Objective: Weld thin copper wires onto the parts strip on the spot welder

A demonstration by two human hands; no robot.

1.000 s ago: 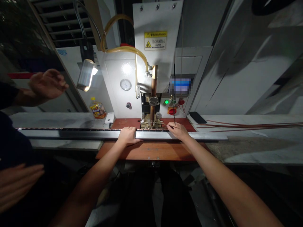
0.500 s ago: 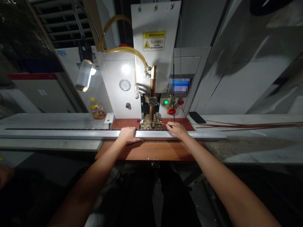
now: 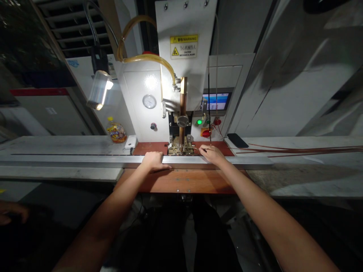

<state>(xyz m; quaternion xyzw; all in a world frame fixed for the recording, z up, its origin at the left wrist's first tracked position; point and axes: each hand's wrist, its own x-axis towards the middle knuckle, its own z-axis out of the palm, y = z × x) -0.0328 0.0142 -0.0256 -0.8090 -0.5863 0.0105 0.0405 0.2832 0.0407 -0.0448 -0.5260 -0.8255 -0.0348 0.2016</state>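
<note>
My left hand (image 3: pixel 153 161) lies over the long silvery metal bar (image 3: pixel 99 160), its fingers curled over the top and its thumb along the front. A thin dark strip (image 3: pixel 68 154) runs along the bar's back edge to that hand. My right hand (image 3: pixel 211 153) rests at the bar's back edge, thumb and finger pinched on a slim rod-like piece (image 3: pixel 196 148) pointing at the clamp block (image 3: pixel 181 146). Its exact kind is too small to tell. Between the hands, a copper-coloured electrode rod (image 3: pixel 183 104) of the white machine (image 3: pixel 187 22) stands over the block.
A lit lamp (image 3: pixel 100 88) hangs at left. Behind the bar stand a yellow-capped bottle (image 3: pixel 116 130) and a white box (image 3: pixel 131 142). At right lie a phone (image 3: pixel 237 140) and several copper-coloured strips (image 3: pixel 297 150). Another person's hand (image 3: pixel 13 212) shows at lower left.
Both my hands keep nearly the same place and grip. The dark strip's left end appears slightly farther right. The other person's hand has come further into view at lower left.
</note>
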